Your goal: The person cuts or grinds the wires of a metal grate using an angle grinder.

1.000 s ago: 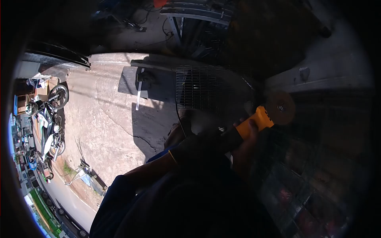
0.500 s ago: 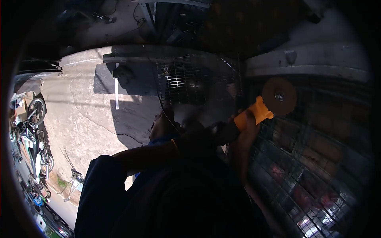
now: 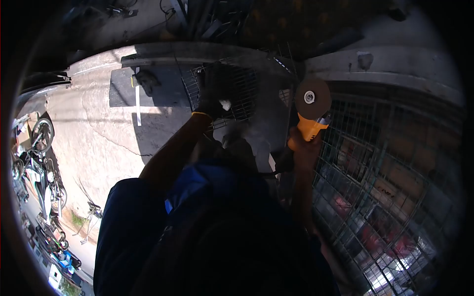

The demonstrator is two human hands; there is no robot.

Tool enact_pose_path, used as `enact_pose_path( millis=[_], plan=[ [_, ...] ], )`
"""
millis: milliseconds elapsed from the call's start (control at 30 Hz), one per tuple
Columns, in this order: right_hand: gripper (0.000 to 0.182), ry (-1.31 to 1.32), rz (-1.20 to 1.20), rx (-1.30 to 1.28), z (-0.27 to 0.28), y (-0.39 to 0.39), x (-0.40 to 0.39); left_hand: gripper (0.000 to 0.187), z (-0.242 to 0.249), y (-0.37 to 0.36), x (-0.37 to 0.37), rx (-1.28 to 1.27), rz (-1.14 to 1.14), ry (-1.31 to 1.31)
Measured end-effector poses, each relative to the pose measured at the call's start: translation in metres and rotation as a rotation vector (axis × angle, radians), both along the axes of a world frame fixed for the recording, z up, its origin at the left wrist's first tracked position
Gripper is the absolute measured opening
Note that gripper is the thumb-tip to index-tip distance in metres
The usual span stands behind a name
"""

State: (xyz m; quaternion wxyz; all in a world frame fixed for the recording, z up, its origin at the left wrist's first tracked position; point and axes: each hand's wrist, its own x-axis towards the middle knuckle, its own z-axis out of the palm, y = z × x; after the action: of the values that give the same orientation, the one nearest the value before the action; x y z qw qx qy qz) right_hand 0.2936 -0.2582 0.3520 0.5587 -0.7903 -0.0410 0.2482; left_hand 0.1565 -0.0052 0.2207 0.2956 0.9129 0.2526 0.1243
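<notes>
My left hand point(image 3: 213, 107), in a dark glove with a yellow band at the wrist, is at the near edge of a wire grid point(image 3: 242, 89). It appears closed on the grid's edge, though deep shadow hides most of the fingers. My right hand point(image 3: 305, 146) grips the yellow body of an angle grinder point(image 3: 310, 129). The grinder's brown disc point(image 3: 316, 101) points away from me, its centre nut facing up. The disc is apart from the grid.
A metal mesh rack point(image 3: 365, 163) with boxes and bags behind it stands close on the right. On the floor at left lie a dark sheet point(image 3: 121, 89) and a white strip point(image 3: 138, 106). Motorcycles point(image 3: 42, 172) are parked at far left.
My left hand has left the grinder and reached forward to the wire grid, which now sits tilted. My right hand has turned the grinder more upright, its disc shifting left.
</notes>
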Motion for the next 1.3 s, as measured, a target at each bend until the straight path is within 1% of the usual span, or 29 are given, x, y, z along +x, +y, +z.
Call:
enact_pose_path(
  millis=[67,100,133,167,200,233,300,333,367,400,433,500,533,600,633,733,867,900,933,1000,1100,1133,1167,1233,1267,1300],
  plan=[
    [0.036,0.049,0.054,0.019,-0.003,-0.002,-0.001,0.079,-0.014,0.0,-0.004,0.126,0.135,-0.057],
    [0.037,0.097,0.109,0.047,-0.006,0.001,-0.004,0.079,-0.014,0.0,-0.009,0.139,0.155,-0.041],
    [0.037,0.119,0.137,0.066,-0.007,0.007,-0.007,0.073,-0.013,0.001,-0.014,0.155,0.135,-0.046],
    [0.04,0.121,0.088,0.031,-0.006,0.01,-0.01,0.068,-0.011,0.001,-0.023,0.17,0.114,-0.046],
    [0.042,0.124,0.036,-0.01,-0.006,0.011,-0.013,0.07,-0.014,0.0,-0.035,0.215,0.172,-0.038],
    [0.042,0.146,0.056,0.001,-0.007,0.013,-0.016,0.07,-0.009,-0.001,-0.051,0.229,0.188,-0.015],
    [0.048,0.15,0.059,0.072,-0.008,0.017,-0.015,0.07,0.0,-0.008,-0.076,-0.106,0.587,0.058],
    [0.051,0.145,0.082,0.096,-0.015,0.016,-0.012,0.073,-0.016,-0.013,-0.089,-0.258,0.803,-0.049],
    [0.051,0.152,0.093,0.101,-0.015,0.02,-0.014,0.076,-0.07,-0.008,-0.113,-0.525,0.916,-0.073],
    [0.051,0.161,0.036,0.109,-0.013,0.026,-0.016,0.078,-0.073,0.005,-0.124,-0.797,1.02,-0.102],
    [0.05,0.169,-0.023,0.115,-0.011,0.029,-0.017,0.071,-0.075,0.008,-0.139,-1.44,1.077,-0.104],
    [0.049,0.151,0.015,0.108,-0.017,0.028,-0.013,0.049,-0.075,-0.01,-0.138,-1.759,1.192,-0.258],
    [0.047,0.127,0.044,0.099,-0.02,0.027,-0.011,0.049,-0.091,-0.013,-0.137,-1.76,1.194,-0.257],
    [0.045,0.136,0.04,0.093,-0.024,0.025,-0.011,0.033,-0.144,-0.02,-0.141,-1.716,0.803,-0.365],
    [0.044,0.144,0.039,0.086,-0.023,0.025,-0.013,0.033,-0.152,-0.02,-0.144,-1.721,0.803,-0.365],
    [0.043,0.121,0.039,0.077,-0.014,0.03,-0.024,0.027,-0.169,-0.022,-0.153,-1.352,0.538,-0.369],
    [0.042,0.094,0.05,0.031,-0.001,0.037,-0.038,0.021,-0.178,-0.016,-0.161,-0.843,0.178,-0.346],
    [0.041,0.039,0.022,-0.005,-0.002,0.039,-0.041,0.021,-0.178,-0.014,-0.161,-0.714,0.087,-0.34],
    [0.04,-0.017,-0.006,-0.042,-0.002,0.04,-0.042,0.021,-0.177,-0.014,-0.161,-0.719,0.077,-0.34],
    [0.04,-0.001,0.01,-0.021,-0.006,0.035,-0.043,0.026,-0.172,-0.02,-0.161,-0.716,0.273,-0.271],
    [0.038,0.021,0.029,0.003,-0.002,0.03,-0.043,0.034,-0.15,-0.035,-0.149,-0.711,0.554,-0.166],
    [0.037,0.037,0.034,0.012,0.0,0.029,-0.044,0.037,-0.11,-0.036,-0.135,-0.461,0.634,-0.178],
    [0.037,0.027,0.019,0.006,0.0,0.026,-0.043,0.04,-0.057,-0.029,-0.117,-0.21,0.705,-0.19],
    [0.035,-0.044,0.066,-0.019,-0.004,0.016,-0.038,0.044,0.003,-0.009,-0.09,-0.257,0.693,-0.239],
    [0.036,-0.049,0.082,-0.051,-0.012,0.008,-0.033,0.047,0.014,-0.007,-0.079,-0.292,0.699,-0.282],
    [0.036,-0.057,0.075,-0.053,-0.017,0.003,-0.03,0.047,0.011,-0.007,-0.069,-0.297,0.692,-0.288]
  ],
)
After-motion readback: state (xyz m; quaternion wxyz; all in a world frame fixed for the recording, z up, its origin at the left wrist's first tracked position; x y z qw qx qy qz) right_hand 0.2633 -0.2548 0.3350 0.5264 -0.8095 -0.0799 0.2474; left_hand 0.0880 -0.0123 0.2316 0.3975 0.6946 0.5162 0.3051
